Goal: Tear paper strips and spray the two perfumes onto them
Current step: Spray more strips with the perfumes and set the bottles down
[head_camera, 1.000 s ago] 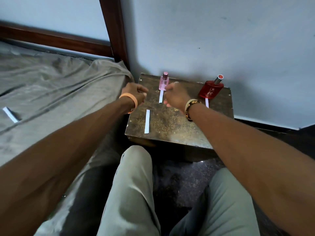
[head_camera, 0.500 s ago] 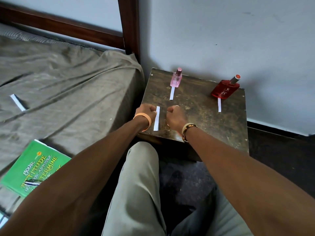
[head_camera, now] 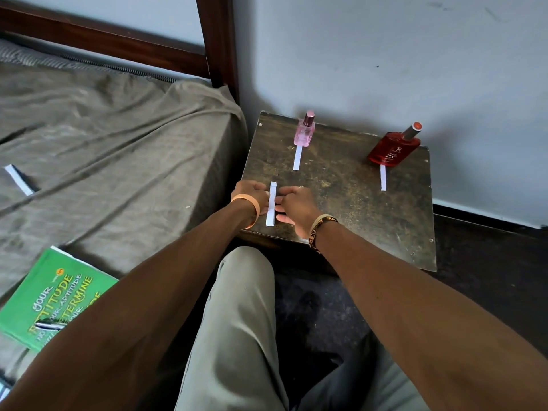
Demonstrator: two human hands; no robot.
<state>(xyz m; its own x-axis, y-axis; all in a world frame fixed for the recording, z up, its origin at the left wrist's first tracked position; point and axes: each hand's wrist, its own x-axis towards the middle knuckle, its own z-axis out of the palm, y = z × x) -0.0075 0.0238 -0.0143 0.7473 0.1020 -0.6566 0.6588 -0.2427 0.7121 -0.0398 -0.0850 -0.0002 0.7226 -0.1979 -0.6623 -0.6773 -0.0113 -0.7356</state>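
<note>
One strip (head_camera: 271, 207) between left grip (head_camera: 249, 192), right grip (head_camera: 293, 203)

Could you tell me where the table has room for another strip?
Bare: the table between the pink bottle's strip and red bottle's strip, and its near right corner. Crowded: near left, left hand, right hand, third strip.

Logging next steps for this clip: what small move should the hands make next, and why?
Probably pinch the near paper strip and lift it off the table: left hand and right hand flank its middle, close against its edges. The pink bottle and red bottle already have theirs.
</note>
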